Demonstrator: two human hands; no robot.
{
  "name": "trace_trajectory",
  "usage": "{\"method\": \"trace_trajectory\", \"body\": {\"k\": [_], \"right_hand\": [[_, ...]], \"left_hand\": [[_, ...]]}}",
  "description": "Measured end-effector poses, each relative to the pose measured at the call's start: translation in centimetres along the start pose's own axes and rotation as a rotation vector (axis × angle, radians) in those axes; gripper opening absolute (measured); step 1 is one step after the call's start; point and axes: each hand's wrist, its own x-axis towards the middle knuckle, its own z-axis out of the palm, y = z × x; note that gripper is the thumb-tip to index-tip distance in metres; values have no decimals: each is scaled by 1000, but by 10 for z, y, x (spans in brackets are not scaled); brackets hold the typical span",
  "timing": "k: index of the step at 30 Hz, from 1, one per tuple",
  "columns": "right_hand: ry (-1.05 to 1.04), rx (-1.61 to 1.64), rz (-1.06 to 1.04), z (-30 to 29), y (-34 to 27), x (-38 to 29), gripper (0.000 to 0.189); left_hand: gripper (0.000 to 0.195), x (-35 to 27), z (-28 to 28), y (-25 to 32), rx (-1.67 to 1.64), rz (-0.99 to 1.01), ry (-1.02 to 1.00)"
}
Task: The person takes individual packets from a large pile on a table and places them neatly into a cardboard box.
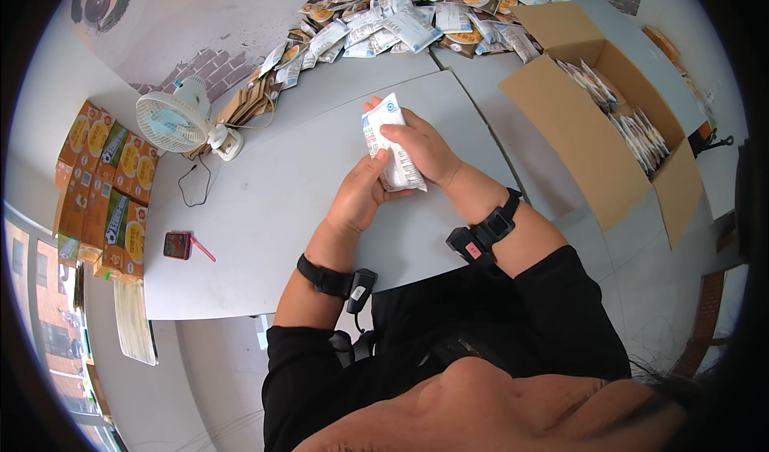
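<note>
Both my hands hold a white printed pouch (393,151) above the table (282,169). My left hand (362,186) grips its lower left side, thumb on the front and fingers behind. My right hand (420,145) clasps its upper right side, with the thumb across the front. How many pouches are in the grip, I cannot tell. Past my hands, a heap of similar pouches (408,25), some white side up and some brown and yellow, lies along the wall. To the right, an open cardboard box (571,127) contains several pouches (640,142) standing in rows.
At the left stand a small white fan (174,121) with a cable and stacked orange printed cartons (102,193). Flat brown cardboard pieces (246,103) lie beside the fan. A small device with a screen (177,245) and a red pen (203,250) rest near the left edge.
</note>
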Motion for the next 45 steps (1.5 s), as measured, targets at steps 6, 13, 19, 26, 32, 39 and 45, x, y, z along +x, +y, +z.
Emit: {"method": "trace_trajectory", "body": {"k": [6, 13, 19, 26, 32, 39, 45], "right_hand": [[11, -97, 149, 0, 0, 0, 50], [-81, -118, 223, -14, 9, 3, 44], [15, -157, 248, -11, 10, 1, 42], [266, 10, 154, 11, -25, -14, 42], [41, -1054, -318, -68, -146, -20, 40], [428, -1334, 192, -148, -312, -64, 51], [470, -2345, 679, -240, -322, -58, 36]], "left_hand": [[42, -2, -28, 4, 20, 96, 104], [27, 6, -41, -6, 129, 211, 170], [33, 7, -40, -13, 361, 365, 339], [41, 5, -43, -6, 332, 452, 506], [29, 10, -43, -16, 418, 380, 457], [25, 11, -37, -19, 538, 256, 372], [22, 14, -38, -20, 650, 212, 342]]}}
